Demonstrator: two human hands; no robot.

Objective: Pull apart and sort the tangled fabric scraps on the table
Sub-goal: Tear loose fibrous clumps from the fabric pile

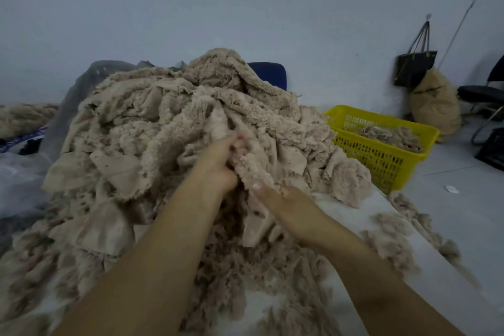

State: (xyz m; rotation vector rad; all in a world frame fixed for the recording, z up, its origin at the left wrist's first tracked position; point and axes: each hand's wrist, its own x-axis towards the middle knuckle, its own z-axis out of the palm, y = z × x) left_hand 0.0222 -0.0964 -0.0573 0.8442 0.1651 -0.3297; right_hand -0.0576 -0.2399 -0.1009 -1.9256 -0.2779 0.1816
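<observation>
The fleecy strip (252, 169) I have hold of lies with its long axis running away from me. Its far end points up toward the crest of the scrap pile (141, 128) and its near end drapes down between my wrists. My left hand (218, 163) has its fingers curled round the strip's upper part. My right hand (283, 207), just below and nearer me, pinches the lower part with the thumb on top; its fingers are hidden under the cloth.

The beige pile rises beyond and to the left of both hands, and loose tufts trail to the right of my right forearm. All of it sits on a white table (425, 278). Beyond my right hand, off the table's edge, a yellow basket (381, 155) holds a few scraps. Further that way a stuffed sack (433, 109) leans on the pale wall (191, 8) under a hanging black bag (414, 68). A blue chair back (271, 73) peeks from behind the pile.
</observation>
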